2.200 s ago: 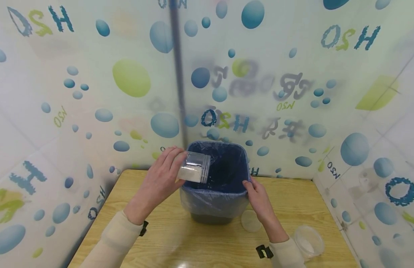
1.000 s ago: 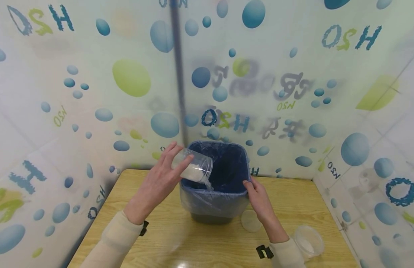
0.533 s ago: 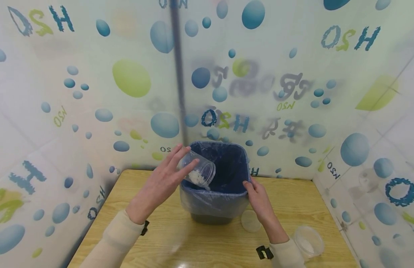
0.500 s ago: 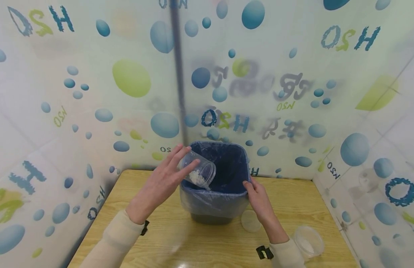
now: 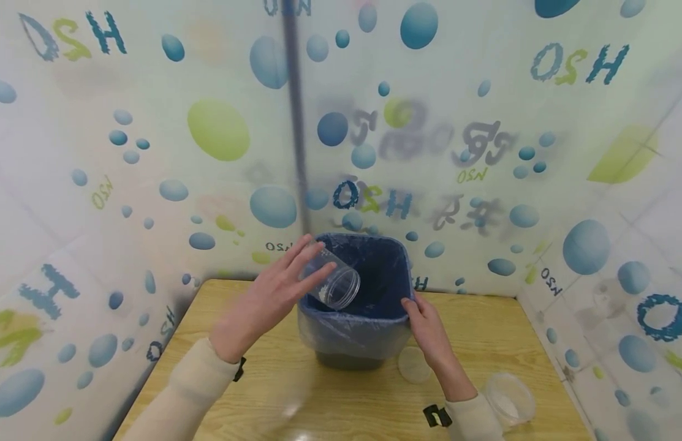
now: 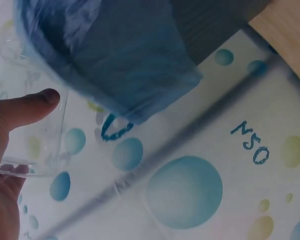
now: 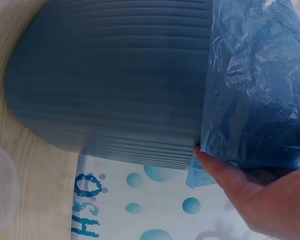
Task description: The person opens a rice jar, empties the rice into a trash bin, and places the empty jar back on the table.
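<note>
Jar (image 5: 339,285) is tilted over lined bin (image 5: 348,361), L hand (image 5: 266,297) fingers curled round it. I've R hand (image 5: 429,331) fingers pinching bin rim; clear tub (image 5: 521,383) sits on desk (image 5: 484,343), R of bin.

head cam: above near side, facing far and down, widest, gets tabletop (image 5: 478,355) and walls (image 5: 456,177). left wrist: close in on jar (image 6: 42,145), rolled well over. right wrist: close on bin (image 7: 115,85), rolled sideways. all three share bin; head and left wrist share jar.
</note>
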Motion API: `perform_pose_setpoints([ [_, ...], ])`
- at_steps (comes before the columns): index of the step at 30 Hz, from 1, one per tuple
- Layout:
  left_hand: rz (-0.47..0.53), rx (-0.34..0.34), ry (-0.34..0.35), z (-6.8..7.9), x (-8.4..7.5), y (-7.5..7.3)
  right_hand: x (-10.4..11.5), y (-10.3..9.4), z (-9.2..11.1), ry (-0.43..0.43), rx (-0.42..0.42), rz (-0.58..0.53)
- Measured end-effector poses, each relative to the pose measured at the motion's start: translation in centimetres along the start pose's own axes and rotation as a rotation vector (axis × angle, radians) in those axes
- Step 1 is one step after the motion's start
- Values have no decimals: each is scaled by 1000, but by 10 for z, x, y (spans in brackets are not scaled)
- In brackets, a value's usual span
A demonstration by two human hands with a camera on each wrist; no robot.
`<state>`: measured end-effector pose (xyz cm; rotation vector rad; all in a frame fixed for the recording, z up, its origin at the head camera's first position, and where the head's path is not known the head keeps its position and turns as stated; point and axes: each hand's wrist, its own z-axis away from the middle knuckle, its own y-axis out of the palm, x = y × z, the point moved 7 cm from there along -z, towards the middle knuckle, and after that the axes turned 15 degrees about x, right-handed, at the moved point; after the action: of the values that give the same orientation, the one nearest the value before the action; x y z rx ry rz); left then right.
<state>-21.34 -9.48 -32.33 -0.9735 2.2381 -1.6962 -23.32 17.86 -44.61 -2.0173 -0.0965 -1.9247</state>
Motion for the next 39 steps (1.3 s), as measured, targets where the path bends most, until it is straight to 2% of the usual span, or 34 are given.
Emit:
perform_pose_setpoints([
  [2,-14,2,1,-3,-1,0,-1,0,0,1,0,0],
  [6,-71,-41,-38,-8,1,-5,-1,0,0,3,8,4],
  [10,-148,17,8,-13,-5,0,-1,-2,1,13,-5,18],
  [14,-198,47,-31,-15,-3,2,-1,-2,1,16,0,26],
  [19,-211,117,-8,-19,-5,7,-2,-4,3,28,-10,15],
  [22,-217,122,-10,-21,-7,9,-3,-4,5,26,-9,-1],
  [27,-223,131,33,-19,-14,13,-3,-2,3,10,7,-14],
  [32,-227,122,-25,-17,-9,10,-2,0,1,14,11,1],
  [39,-227,119,-61,-16,0,3,1,0,1,12,12,3],
])
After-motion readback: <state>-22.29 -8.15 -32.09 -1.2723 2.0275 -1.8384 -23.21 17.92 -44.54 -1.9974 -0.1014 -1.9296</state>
